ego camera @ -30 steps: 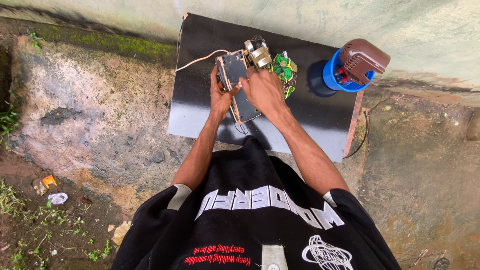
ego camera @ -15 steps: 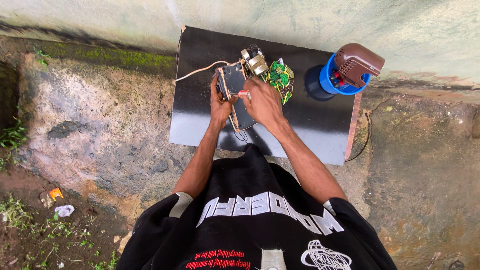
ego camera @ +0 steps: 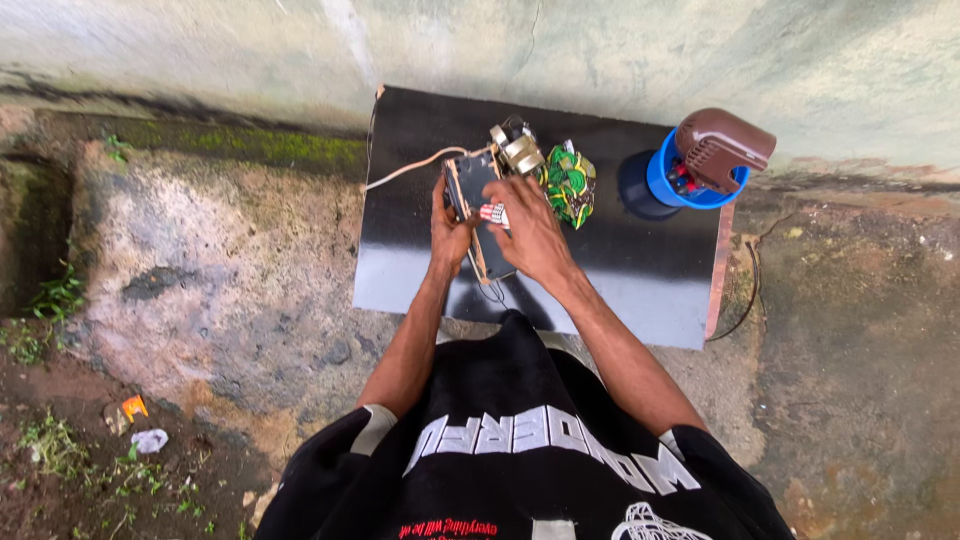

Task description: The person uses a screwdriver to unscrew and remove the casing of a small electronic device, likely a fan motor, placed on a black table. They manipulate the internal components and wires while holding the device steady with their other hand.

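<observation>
A: Where's the dark flat device [ego camera: 472, 205]?
B: Mid black board [ego camera: 620, 270], held betw. both hands. Left hand [ego camera: 449, 232] wrapped round its left edge, closed on it. Right hand [ego camera: 530, 235] lies over its right side, fingers curled on it w/ a small red-white piece [ego camera: 492, 213] at the fingertips.
A: Around it?
B: Metal part [ego camera: 518, 152] touching its far end, green circuit board [ego camera: 567, 183] just right. White cable [ego camera: 415, 167] runs off left. Blue cup [ego camera: 690, 180] w/ brown tool [ego camera: 722, 148] far right.
</observation>
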